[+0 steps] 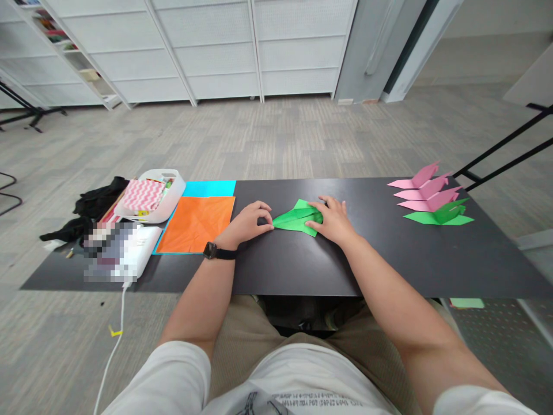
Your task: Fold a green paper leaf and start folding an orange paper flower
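A green folded paper (298, 218) lies in the middle of the dark table, with a long point toward the left and flaps spreading at its right half. My left hand (252, 222), with a black watch on the wrist, pinches that left point between thumb and fingertips. Over the right end curves my right hand (334, 221), its thumb and forefinger gripping the folded paper there. Part of the right end is hidden under its fingers.
Several folded paper birds stand at the table's right, pink ones (425, 189) behind a green one (444, 214). Orange paper sheets (199, 225) lie on blue paper (211, 188) at left. Beside them are a white basket (175, 196), a black cloth (101, 199) and a white cable (122, 314).
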Available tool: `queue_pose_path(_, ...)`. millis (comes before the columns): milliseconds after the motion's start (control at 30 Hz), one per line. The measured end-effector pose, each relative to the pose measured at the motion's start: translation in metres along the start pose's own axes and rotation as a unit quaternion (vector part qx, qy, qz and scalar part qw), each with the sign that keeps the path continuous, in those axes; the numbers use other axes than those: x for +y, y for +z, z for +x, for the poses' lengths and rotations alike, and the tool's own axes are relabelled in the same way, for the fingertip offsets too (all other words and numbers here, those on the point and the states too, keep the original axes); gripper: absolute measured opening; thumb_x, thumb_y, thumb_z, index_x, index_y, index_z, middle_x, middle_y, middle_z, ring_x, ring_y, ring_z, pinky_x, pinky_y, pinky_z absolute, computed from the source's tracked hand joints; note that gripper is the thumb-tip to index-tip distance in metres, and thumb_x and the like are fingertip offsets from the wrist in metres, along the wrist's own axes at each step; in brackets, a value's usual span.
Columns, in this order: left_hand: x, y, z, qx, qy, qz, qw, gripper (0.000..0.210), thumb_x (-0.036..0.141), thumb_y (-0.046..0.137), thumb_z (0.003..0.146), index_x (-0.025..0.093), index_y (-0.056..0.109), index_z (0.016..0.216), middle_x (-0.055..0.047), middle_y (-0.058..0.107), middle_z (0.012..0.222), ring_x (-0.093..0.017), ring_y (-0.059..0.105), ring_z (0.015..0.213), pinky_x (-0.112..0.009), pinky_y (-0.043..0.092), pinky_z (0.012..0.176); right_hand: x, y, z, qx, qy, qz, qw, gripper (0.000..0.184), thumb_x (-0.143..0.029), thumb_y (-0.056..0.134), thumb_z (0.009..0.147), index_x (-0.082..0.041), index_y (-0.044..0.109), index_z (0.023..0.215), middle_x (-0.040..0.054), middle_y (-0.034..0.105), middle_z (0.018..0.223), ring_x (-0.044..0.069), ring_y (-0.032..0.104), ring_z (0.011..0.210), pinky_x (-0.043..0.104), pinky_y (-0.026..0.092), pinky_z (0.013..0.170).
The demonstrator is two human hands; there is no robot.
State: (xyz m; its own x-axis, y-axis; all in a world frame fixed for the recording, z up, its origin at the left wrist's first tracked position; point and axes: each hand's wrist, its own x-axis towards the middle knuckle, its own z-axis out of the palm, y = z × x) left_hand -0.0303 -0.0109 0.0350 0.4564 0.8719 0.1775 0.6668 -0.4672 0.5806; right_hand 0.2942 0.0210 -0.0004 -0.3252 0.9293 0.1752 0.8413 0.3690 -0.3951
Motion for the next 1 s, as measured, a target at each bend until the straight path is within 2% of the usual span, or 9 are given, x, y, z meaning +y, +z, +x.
queue_pose_path(133,0.013,0.012,0.004,0.054,-0.017,0.019,0.998,0.039,0.046,0.079,0.091,0.024,0.065,0.120,-0.010,0.067,0.128,-0.029,0.064,0.123,-0.048,0.052,0.113,0.001,0.002,0.000,0.003,0.000,0.004,1.000,0.061,-0.050,0.079,0.087,-0.034,0.067,0.145,0.0146,0.048,0.162,0.043,0.044,0.152,0.085,0.017,0.124)
queue_pose_path(200,0.018,0.022,0.008,0.069,-0.031,0.053,0.996,0.043,0.047,0.076,0.093,0.024,0.062,0.127,-0.011,0.066,0.131,-0.030,0.063,0.126,-0.051,0.049,0.116,0.001,0.002,0.001,0.003,0.000,0.004,1.000,0.062,-0.051,0.079,0.087,-0.034,0.067,0.145,0.0144,0.048,0.162,0.043,0.044,0.152,0.084,0.017,0.124)
queue_pose_path(333,0.018,0.033,0.010,0.054,-0.052,0.098,0.992,0.042,0.039,0.077,0.092,0.024,0.061,0.128,-0.010,0.066,0.134,-0.032,0.061,0.132,-0.058,0.040,0.123,0.000,0.001,0.001,-0.001,0.002,0.002,1.000,0.063,-0.051,0.079,0.087,-0.033,0.066,0.146,0.0151,0.047,0.163,0.043,0.043,0.153,0.084,0.017,0.125)
queue_pose_path(533,0.005,0.022,0.005,0.026,-0.062,0.100,0.993,0.039,0.035,0.078,0.092,0.027,0.063,0.127,-0.009,0.063,0.143,-0.033,0.056,0.140,-0.068,0.030,0.128,0.001,0.001,0.001,0.000,0.000,-0.004,1.000,0.061,-0.051,0.079,0.088,-0.032,0.067,0.145,0.0154,0.048,0.162,0.043,0.044,0.152,0.085,0.018,0.123)
queue_pose_path(833,0.002,0.004,-0.001,-0.024,-0.054,0.068,0.996,0.037,0.026,0.075,0.091,0.030,0.066,0.127,-0.010,0.061,0.150,-0.032,0.052,0.149,-0.072,0.024,0.132,0.003,0.003,0.001,0.004,-0.004,-0.003,1.000,0.062,-0.050,0.080,0.087,-0.034,0.066,0.145,0.0148,0.048,0.162,0.044,0.045,0.151,0.085,0.020,0.123)
queue_pose_path(933,0.004,-0.002,-0.001,-0.022,-0.037,0.031,0.999,0.038,0.026,0.075,0.091,0.028,0.067,0.128,-0.010,0.062,0.149,-0.030,0.054,0.148,-0.065,0.030,0.132,0.002,0.001,0.001,0.003,-0.008,-0.002,1.000,0.064,-0.049,0.081,0.087,-0.033,0.064,0.147,0.0158,0.047,0.162,0.044,0.045,0.151,0.084,0.020,0.124)
queue_pose_path(1000,0.005,-0.005,-0.001,0.012,-0.018,-0.007,1.000,0.033,0.031,0.072,0.094,0.026,0.068,0.126,-0.010,0.065,0.145,-0.028,0.059,0.143,-0.056,0.040,0.129,0.001,-0.001,0.001,0.004,-0.017,0.001,1.000,0.067,-0.047,0.081,0.087,-0.032,0.062,0.149,0.0157,0.048,0.162,0.043,0.045,0.152,0.083,0.020,0.125)
